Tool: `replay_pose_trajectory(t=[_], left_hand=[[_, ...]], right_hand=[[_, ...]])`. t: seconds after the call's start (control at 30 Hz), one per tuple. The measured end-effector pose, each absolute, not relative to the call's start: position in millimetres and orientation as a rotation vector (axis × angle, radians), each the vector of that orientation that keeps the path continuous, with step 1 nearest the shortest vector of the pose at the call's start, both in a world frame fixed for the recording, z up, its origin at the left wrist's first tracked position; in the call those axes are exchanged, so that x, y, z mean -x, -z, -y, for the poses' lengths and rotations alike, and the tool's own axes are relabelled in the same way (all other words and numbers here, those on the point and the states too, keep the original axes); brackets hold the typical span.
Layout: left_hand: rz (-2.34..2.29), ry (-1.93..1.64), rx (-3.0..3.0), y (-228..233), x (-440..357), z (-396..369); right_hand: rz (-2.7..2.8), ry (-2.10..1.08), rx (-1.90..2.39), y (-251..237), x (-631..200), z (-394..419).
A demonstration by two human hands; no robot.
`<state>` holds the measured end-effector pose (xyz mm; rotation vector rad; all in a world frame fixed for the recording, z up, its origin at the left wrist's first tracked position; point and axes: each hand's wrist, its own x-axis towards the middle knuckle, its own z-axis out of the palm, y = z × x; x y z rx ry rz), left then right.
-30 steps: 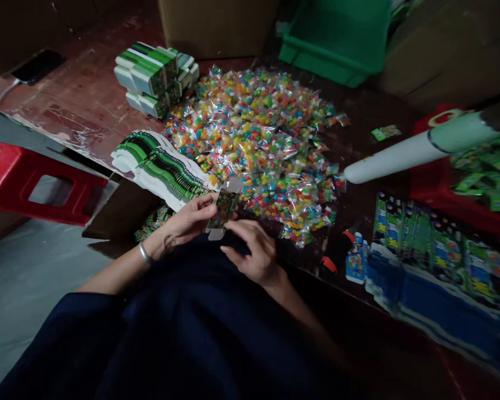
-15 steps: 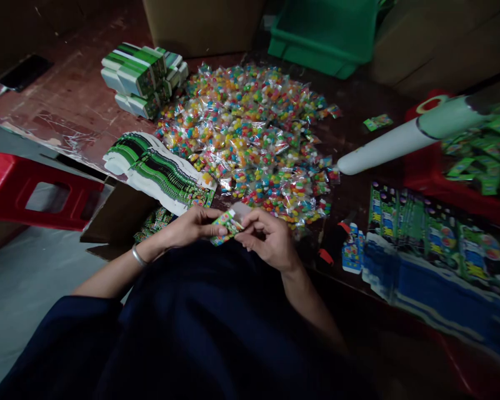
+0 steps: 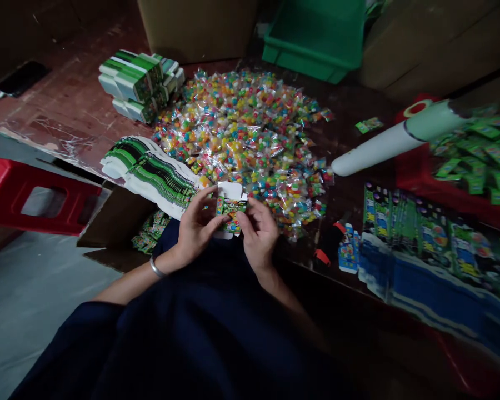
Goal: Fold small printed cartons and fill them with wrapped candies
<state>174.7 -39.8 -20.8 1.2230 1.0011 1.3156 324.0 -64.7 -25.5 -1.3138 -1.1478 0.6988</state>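
Observation:
Between my two hands is a small printed carton [image 3: 232,208], green and multicoloured, with white flaps standing out at its top and bottom. My left hand [image 3: 198,225] grips its left side with thumb and fingers. At the right edge, my right hand [image 3: 259,230] holds it, the thumb lying on the printed face. Just beyond the carton spreads a big heap of clear candy bags [image 3: 250,128] filled with coloured sweets. A fanned row of flat green-and-white cartons [image 3: 150,172] lies to the left of the heap, close to my left hand.
Banded carton bundles [image 3: 131,83] stand at the back left, a green tray [image 3: 312,53] at the back. Rightward lie a white-and-green tube [image 3: 375,147], a black-and-red tool [image 3: 330,243] and flat blue-green cartons [image 3: 433,266]. An open cardboard box [image 3: 112,216] holds small packs below left.
The carton has turned from a slanted, narrow view to face me, its white flaps now spread. My left hand has shifted right, and both hands now hold opposite sides.

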Motion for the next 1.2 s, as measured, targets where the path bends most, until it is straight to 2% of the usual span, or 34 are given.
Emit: replay_pose_trajectory(t=[0.3,0.43,0.57,0.7,0.93,1.07,1.2], left_hand=[[-0.729,-0.895,-1.231,7,-157,26],[-0.79,-0.876,-1.221,2,-156,27],[-0.835,-1.002,-1.153,2,-159,30],[-0.828,-0.987,-1.168,-3,-158,29],[-0.836,-0.9,-1.297,-8,-148,29],[-0.81,-0.873,-1.334,-7,-148,31],[-0.819,-0.888,-1.343,-9,-148,31]], right_hand=[[1.321,-0.62,1.221,27,-332,60],[1.362,-0.593,1.197,28,-333,57],[1.219,-0.709,1.14,25,-329,54],[1.344,-0.768,1.134,11,-333,49],[1.226,-1.158,1.249,-7,-344,42],[1.301,-1.134,1.276,-8,-350,37],[1.491,-0.915,1.237,-10,-352,41]])
